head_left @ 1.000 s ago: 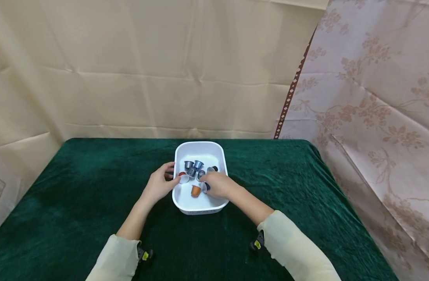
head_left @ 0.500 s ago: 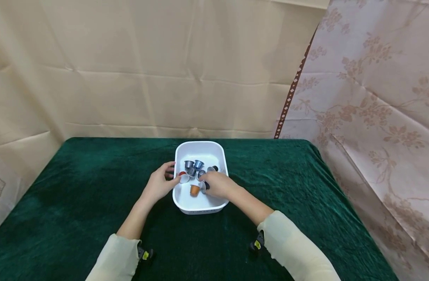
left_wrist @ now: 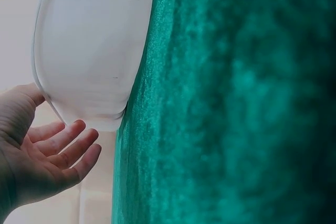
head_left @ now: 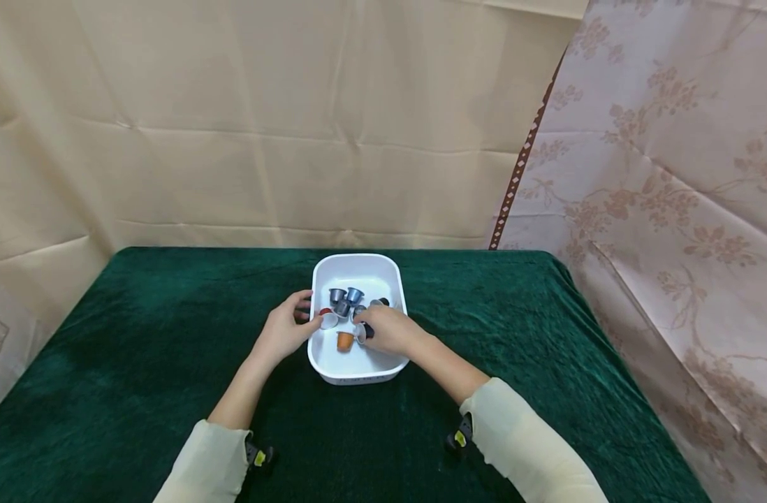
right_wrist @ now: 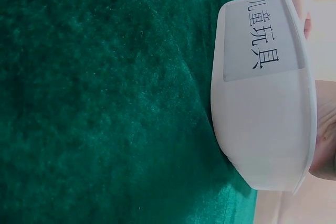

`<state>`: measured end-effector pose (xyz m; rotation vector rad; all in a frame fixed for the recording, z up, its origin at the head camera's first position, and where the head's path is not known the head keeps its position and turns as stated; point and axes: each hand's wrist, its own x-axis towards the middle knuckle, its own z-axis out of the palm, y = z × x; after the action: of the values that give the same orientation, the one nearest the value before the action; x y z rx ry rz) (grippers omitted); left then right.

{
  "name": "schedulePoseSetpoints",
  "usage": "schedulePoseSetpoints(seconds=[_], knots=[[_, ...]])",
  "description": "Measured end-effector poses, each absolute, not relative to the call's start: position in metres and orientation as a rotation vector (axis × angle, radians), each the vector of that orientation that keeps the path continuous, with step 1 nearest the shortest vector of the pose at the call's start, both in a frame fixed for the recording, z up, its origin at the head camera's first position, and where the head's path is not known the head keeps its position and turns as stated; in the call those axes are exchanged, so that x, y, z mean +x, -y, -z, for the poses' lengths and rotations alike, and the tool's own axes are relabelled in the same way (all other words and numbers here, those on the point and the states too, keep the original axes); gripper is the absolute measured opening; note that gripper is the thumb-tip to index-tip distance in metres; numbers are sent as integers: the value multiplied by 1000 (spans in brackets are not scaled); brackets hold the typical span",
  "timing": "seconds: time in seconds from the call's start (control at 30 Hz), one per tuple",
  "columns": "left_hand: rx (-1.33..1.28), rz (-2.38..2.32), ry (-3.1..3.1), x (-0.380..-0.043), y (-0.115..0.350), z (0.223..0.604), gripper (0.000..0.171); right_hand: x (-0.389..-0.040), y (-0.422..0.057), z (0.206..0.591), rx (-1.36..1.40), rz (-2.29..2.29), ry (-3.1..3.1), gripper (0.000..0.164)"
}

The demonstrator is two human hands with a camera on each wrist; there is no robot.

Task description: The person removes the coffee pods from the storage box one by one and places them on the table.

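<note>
A white plastic tub (head_left: 357, 368) holds several coffee capsules, among them an orange one (head_left: 345, 341), a blue one (head_left: 354, 295) and a grey one (head_left: 341, 308). My left hand (head_left: 286, 330) grips the tub's left rim, thumb over the edge inside and fingers along the outer wall. A capsule with a white lid (head_left: 329, 321) lies by that thumb. My right hand (head_left: 390, 331) reaches over the right rim, its fingers curled down at a dark capsule (head_left: 369, 331) with a pale lid. Part of that capsule and the fingertips are hidden beneath the hand.
Dark green velvet cloth (head_left: 170, 335) covers the table under the tub. A label (right_wrist: 261, 38) with printed characters is on the tub's near wall. Beige cloth (head_left: 232, 126) hangs behind, and floral cloth (head_left: 673, 209) at the right.
The orange capsule has shifted slightly left and stands more upright. The dark capsule by my right hand has turned and moved a little left. My left hand and the tub have stayed put.
</note>
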<state>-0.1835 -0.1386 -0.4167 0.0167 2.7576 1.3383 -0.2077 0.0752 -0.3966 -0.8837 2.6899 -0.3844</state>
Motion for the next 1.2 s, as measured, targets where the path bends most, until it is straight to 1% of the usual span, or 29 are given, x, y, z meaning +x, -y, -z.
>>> schedulePoseSetpoints(seconds=[0.37, 0.63, 1.2], knots=[[12, -1327, -2758, -183, 138, 417, 61, -207, -79, 395, -893, 434, -2692, 40], [4, -1348, -2756, -182, 138, 417, 63, -208, -82, 389, -913, 497, -2711, 39], [-3, -1366, -2756, -182, 137, 417, 60, -208, -87, 388, -901, 652, -2691, 41]])
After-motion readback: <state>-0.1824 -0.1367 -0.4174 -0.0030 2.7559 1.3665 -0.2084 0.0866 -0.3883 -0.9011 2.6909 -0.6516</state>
